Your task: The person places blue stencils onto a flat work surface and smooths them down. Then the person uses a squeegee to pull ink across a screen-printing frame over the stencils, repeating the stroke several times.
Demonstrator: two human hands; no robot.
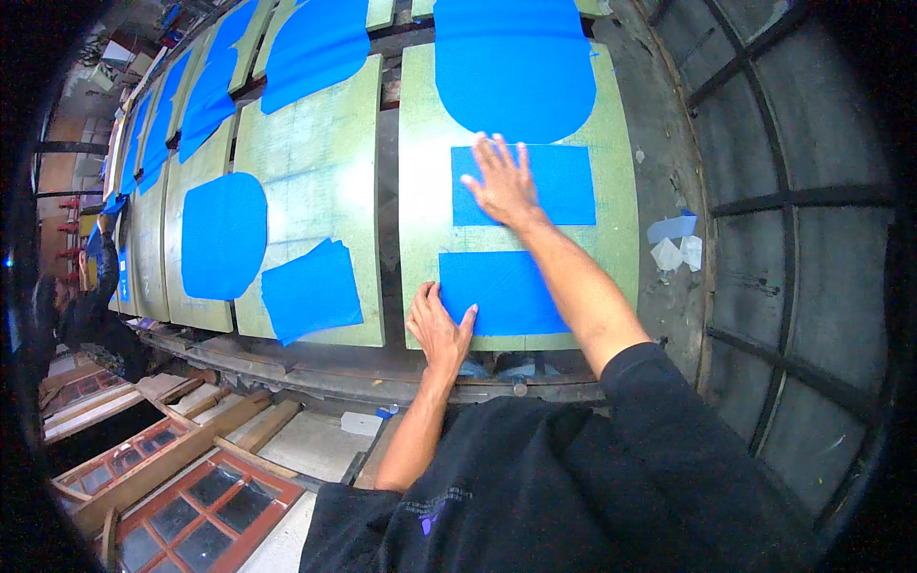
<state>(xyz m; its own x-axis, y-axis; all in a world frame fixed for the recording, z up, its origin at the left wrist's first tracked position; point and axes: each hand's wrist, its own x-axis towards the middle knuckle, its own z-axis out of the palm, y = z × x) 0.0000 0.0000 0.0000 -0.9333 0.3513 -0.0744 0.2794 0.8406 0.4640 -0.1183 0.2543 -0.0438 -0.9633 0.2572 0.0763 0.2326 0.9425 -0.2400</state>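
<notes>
My right hand (503, 183) lies flat with its fingers spread on a blue fabric rectangle (568, 186). Its fingertips reach toward the rounded lower edge of a larger blue fabric piece (516, 72). At the left edge of a second blue rectangle (501, 294), nearer to me, rests my left hand (441, 327); its thumb and fingers are apart and grip nothing I can see. All three pieces lie on a pale green board (616, 191).
More green boards (315, 143) run off to the left, bearing a rounded blue piece (224, 236) and a crooked stack of blue fabric (312, 291). Scraps (673, 250) lie beside a dark paned wall (745, 239). Wooden window frames (205, 516) stand lower left, near another person (100, 325).
</notes>
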